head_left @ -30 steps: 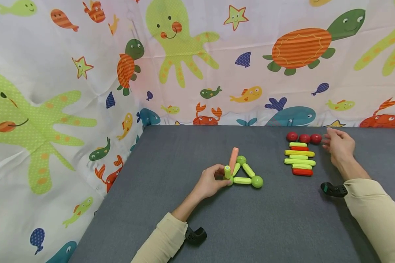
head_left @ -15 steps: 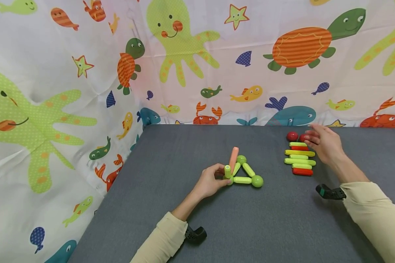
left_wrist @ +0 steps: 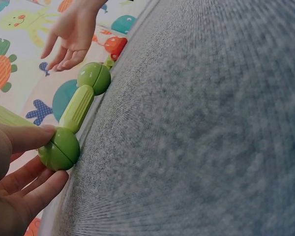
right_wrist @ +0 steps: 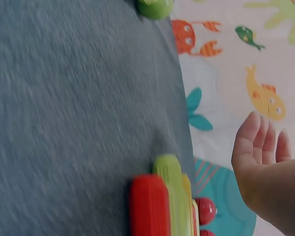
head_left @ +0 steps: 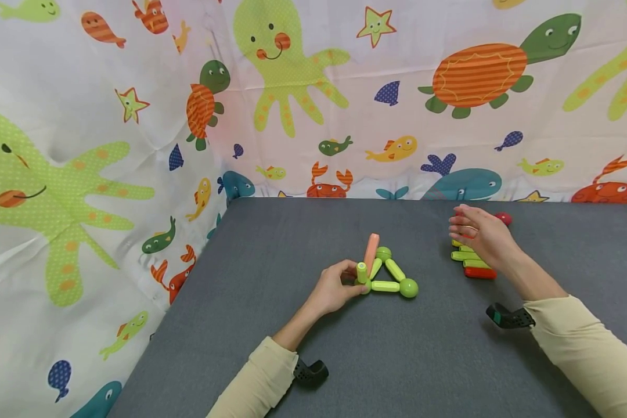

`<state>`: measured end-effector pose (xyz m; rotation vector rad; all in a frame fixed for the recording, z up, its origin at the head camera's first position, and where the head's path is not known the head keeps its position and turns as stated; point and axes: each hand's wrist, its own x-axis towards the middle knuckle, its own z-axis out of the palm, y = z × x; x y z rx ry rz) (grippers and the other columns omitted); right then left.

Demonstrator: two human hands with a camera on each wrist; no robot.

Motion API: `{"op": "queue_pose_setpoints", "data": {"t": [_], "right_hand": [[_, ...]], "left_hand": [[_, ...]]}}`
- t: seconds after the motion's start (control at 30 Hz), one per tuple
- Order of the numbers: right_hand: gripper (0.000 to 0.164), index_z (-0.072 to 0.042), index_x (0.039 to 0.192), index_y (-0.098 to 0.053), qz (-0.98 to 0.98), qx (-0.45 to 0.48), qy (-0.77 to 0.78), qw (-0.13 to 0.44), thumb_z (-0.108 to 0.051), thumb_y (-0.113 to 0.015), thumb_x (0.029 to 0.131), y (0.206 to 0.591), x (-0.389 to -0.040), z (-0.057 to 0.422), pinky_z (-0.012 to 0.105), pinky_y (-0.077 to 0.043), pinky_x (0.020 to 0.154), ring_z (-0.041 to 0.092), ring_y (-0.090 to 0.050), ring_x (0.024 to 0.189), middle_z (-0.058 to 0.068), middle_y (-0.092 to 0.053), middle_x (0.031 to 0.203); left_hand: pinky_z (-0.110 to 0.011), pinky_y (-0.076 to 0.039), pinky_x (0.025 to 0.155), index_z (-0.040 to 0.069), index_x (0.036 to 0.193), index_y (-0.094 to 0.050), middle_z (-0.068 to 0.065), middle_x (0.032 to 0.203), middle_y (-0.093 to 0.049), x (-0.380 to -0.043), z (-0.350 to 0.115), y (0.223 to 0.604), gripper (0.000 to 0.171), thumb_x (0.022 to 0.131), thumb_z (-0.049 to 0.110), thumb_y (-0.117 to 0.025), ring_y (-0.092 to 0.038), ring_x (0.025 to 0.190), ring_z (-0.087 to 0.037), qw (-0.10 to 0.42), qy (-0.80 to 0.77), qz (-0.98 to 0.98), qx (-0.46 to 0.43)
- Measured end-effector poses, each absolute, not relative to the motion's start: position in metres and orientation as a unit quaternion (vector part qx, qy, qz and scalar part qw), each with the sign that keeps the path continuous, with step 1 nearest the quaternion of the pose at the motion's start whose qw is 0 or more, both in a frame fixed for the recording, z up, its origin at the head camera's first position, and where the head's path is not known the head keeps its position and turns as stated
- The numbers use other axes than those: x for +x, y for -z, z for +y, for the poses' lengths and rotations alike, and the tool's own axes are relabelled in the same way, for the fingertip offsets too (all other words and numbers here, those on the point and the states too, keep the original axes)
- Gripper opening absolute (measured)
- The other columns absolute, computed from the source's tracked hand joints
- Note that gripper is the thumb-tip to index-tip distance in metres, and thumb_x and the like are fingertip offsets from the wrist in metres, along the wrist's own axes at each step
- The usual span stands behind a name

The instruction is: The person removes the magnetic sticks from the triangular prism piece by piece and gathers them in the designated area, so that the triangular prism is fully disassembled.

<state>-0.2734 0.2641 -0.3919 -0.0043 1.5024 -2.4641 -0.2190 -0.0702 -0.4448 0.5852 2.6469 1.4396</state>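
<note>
In the head view my left hand (head_left: 339,287) pinches the green ball (left_wrist: 61,150) at the near left corner of a flat triangle of light green rods (head_left: 384,287) and green balls. From that corner a light green rod (head_left: 361,273) and an orange-pink rod (head_left: 371,251) stick up. My right hand (head_left: 483,235) hovers with relaxed fingers over the far end of a stack-like row of rods; the left wrist view shows nothing in it. A red ball (head_left: 503,218) shows behind that hand, which hides most of the other balls and several rods.
The row's near end has a red rod (head_left: 479,273) and light green rods (head_left: 465,255) lying side by side. Both stand on a grey cloth-covered table (head_left: 428,360). A sea-animal curtain (head_left: 303,157) hangs along the table's back and left edges.
My right hand has swept left from beside the red balls to over the row's far end, covering balls and rods. My left hand and the triangle have stayed put.
</note>
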Motion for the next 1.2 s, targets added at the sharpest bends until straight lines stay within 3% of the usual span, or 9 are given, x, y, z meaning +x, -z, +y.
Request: {"op": "queue_pose_setpoints", "data": {"t": [0.33,0.83,1.2], "right_hand": [[0.025,-0.014,0.112,-0.057,0.584,-0.027,0.789,0.188,-0.033,-0.049,0.1,0.398,-0.268,0.23,0.028,-0.05,0.086,0.016,-0.061,0.099,0.005,-0.06,0.108],[0.063,0.009,0.14,-0.03,0.607,-0.042,0.757,0.238,-0.037,-0.047,0.1,0.408,-0.263,0.185,0.032,-0.047,0.091,0.021,-0.06,0.102,0.01,-0.057,0.11],[0.063,0.008,0.146,-0.021,0.617,-0.075,0.736,0.269,-0.035,-0.041,0.103,0.413,-0.261,0.155,0.037,-0.039,0.1,0.024,-0.053,0.114,0.022,-0.044,0.13]], "left_hand": [[-0.031,-0.049,0.081,0.008,0.109,-0.064,-0.001,0.103,-0.065,-0.218,-0.071,0.444,0.031,0.081,0.013,-0.077,-0.062,0.095,-0.016,0.036,-0.474,0.859,0.192],[-0.031,-0.049,0.082,0.009,0.108,-0.065,-0.001,0.102,-0.065,-0.219,-0.07,0.445,0.031,0.081,0.013,-0.078,-0.063,0.096,-0.016,0.034,-0.475,0.859,0.187],[-0.031,-0.05,0.082,0.008,0.109,-0.064,-0.002,0.103,-0.066,-0.22,-0.07,0.445,0.031,0.082,0.014,-0.077,-0.063,0.096,-0.017,0.034,-0.473,0.859,0.194]]}}
